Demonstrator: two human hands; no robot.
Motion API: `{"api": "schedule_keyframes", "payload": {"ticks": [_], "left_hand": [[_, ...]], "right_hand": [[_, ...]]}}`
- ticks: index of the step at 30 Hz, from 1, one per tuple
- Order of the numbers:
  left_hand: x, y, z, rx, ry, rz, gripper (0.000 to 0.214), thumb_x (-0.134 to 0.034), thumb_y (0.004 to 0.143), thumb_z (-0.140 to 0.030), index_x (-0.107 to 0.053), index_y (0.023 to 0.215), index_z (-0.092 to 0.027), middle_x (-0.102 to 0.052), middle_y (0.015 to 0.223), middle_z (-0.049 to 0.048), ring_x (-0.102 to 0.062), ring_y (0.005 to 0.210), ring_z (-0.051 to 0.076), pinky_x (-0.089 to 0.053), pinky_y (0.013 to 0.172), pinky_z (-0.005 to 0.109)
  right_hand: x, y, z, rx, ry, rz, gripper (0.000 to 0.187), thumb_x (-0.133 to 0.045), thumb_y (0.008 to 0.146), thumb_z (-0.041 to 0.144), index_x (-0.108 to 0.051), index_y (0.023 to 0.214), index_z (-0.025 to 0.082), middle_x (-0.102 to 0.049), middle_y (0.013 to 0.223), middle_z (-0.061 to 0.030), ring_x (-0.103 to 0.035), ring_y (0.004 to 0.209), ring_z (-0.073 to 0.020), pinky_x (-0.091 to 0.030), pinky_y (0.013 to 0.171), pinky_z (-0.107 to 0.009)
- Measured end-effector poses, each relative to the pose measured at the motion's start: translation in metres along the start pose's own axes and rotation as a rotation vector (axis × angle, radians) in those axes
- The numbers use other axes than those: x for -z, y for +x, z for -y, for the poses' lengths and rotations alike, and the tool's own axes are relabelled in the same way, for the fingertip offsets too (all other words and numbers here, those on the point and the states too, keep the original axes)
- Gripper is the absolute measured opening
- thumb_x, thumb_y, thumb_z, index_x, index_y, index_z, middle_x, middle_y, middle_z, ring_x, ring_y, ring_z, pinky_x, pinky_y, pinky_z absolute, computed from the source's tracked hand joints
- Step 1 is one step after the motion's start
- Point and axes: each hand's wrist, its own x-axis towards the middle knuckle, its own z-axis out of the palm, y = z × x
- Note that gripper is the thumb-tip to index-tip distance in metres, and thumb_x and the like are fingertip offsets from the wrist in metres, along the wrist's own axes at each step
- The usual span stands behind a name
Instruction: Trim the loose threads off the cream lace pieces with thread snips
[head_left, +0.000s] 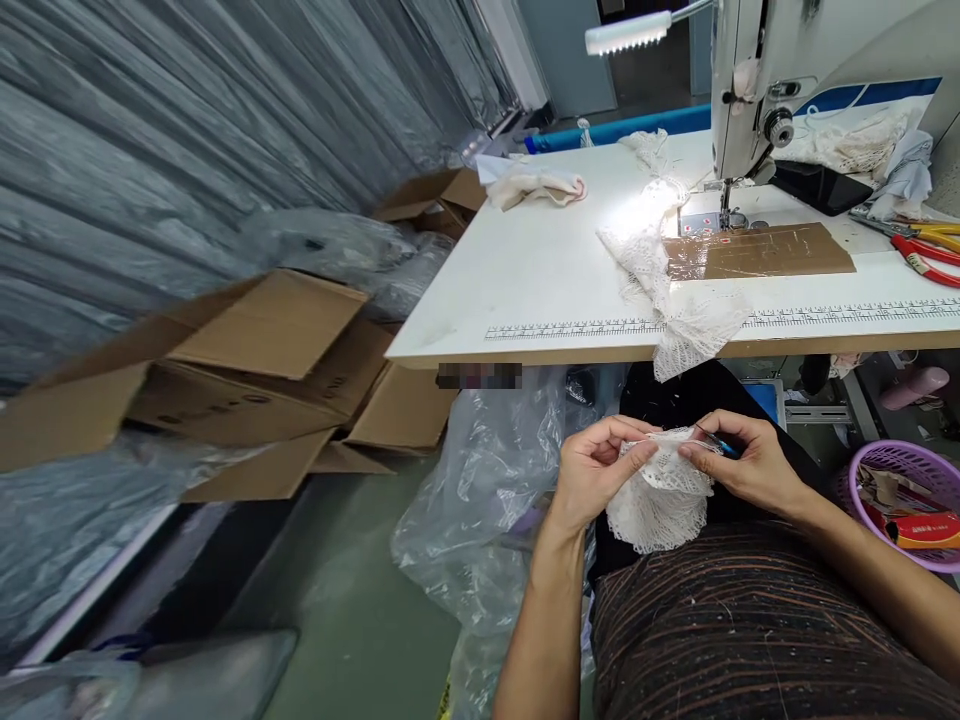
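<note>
Fingers [637, 452] of the left hand [592, 470] pinch one edge of a white lace piece [664, 505]. The right hand [754, 468] pinches the other edge, with a thin blue tool [720, 443] tucked in its grip. The lace sits between both hands, over the lap. Above the fingers, more lace [667, 300] hangs off the tabletop [555, 270], near a sewing machine [757, 80]. A purple basket [911, 462] sits to their right, and cardboard boxes [247, 360] lie far to their left.

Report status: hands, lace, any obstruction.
Left hand pinches lace piece. Right hand pinches it too, small blue tool in its grip. Second lace strip hangs off table above, clear of hands.
</note>
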Motion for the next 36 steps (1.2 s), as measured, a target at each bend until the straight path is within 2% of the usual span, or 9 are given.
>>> {"api": "schedule_keyframes", "payload": {"ticks": [10,16,20,24,28,30,32,34,36], "left_hand": [[0.0,0.002,-0.006,0.145,-0.004,0.006,0.034,-0.088,0.062,-0.042,-0.066,0.066,-0.016,-0.072,0.075,0.0042,-0.063,0.064,0.013,-0.051,0.058,0.024],[-0.002,0.002,-0.007,0.121,0.072,-0.005,0.035,-0.085,0.067,-0.039,-0.063,0.082,-0.017,-0.073,0.077,0.0035,-0.067,0.067,0.014,-0.053,0.062,0.023],[-0.005,0.001,-0.004,0.045,0.137,-0.034,0.034,-0.082,0.072,-0.035,-0.061,0.094,-0.017,-0.076,0.081,0.0048,-0.072,0.076,0.016,-0.054,0.067,0.025],[-0.005,-0.01,-0.01,-0.003,0.148,-0.033,0.037,-0.079,0.076,-0.031,-0.06,0.105,-0.018,-0.076,0.081,0.0045,-0.072,0.074,0.016,-0.054,0.065,0.024],[0.003,-0.019,-0.014,0.046,0.14,0.032,0.041,-0.079,0.076,-0.031,-0.062,0.111,-0.018,-0.075,0.079,0.004,-0.069,0.067,0.014,-0.051,0.057,0.022],[0.009,-0.017,-0.006,0.079,0.172,0.02,0.042,-0.08,0.075,-0.032,-0.063,0.11,-0.017,-0.075,0.08,0.0042,-0.066,0.063,0.012,-0.049,0.055,0.021],[0.015,-0.012,0.01,0.067,0.234,-0.072,0.043,-0.08,0.074,-0.032,-0.063,0.111,-0.018,-0.076,0.089,0.0055,-0.064,0.064,0.011,-0.05,0.059,0.023],[0.02,-0.01,0.029,0.017,0.324,-0.179,0.045,-0.079,0.073,-0.033,-0.063,0.112,-0.019,-0.075,0.104,0.0086,-0.066,0.077,0.014,-0.054,0.074,0.029],[0.023,-0.014,0.044,-0.007,0.402,-0.194,0.044,-0.074,0.078,-0.037,-0.062,0.117,-0.02,-0.071,0.116,0.0116,-0.068,0.096,0.02,-0.053,0.09,0.038]], "right_hand": [[-0.001,0.003,0.008,-0.062,0.004,-0.035,0.028,-0.07,0.078,0.042,-0.057,0.067,0.019,-0.057,0.065,0.0009,-0.047,0.058,-0.0111,-0.041,0.053,-0.024],[0.005,0.004,-0.004,-0.02,-0.042,-0.047,0.025,-0.071,0.079,0.041,-0.066,0.092,0.02,-0.065,0.079,-0.002,-0.056,0.068,-0.0145,-0.047,0.06,-0.026],[0.013,0.005,-0.006,-0.017,-0.101,0.037,0.022,-0.065,0.086,0.041,-0.069,0.089,0.02,-0.067,0.076,-0.0022,-0.057,0.068,-0.0152,-0.047,0.063,-0.028],[0.017,0.0,0.005,-0.045,-0.042,0.147,0.023,-0.064,0.087,0.041,-0.066,0.081,0.018,-0.065,0.074,-0.0018,-0.055,0.066,-0.0138,-0.046,0.061,-0.026],[0.01,-0.008,0.006,-0.118,0.048,0.274,0.03,-0.062,0.089,0.048,-0.061,0.08,0.019,-0.06,0.07,0.0002,-0.051,0.063,-0.0121,-0.044,0.057,-0.024],[0.006,-0.01,-0.005,-0.131,0.027,0.276,0.032,-0.059,0.09,0.049,-0.059,0.08,0.019,-0.058,0.07,0.0008,-0.05,0.062,-0.0122,-0.043,0.056,-0.024],[0.005,-0.011,-0.021,-0.128,-0.085,0.216,0.028,-0.057,0.09,0.046,-0.059,0.083,0.02,-0.058,0.072,0.0008,-0.05,0.061,-0.0125,-0.042,0.056,-0.025],[0.007,-0.011,-0.035,-0.114,-0.244,0.117,0.022,-0.061,0.087,0.042,-0.059,0.087,0.02,-0.06,0.079,-0.0004,-0.049,0.061,-0.0126,-0.043,0.057,-0.027],[0.009,-0.011,-0.042,-0.093,-0.355,0.033,0.018,-0.065,0.083,0.038,-0.058,0.085,0.021,-0.06,0.085,-0.0019,-0.05,0.061,-0.0127,-0.044,0.058,-0.028]]}}
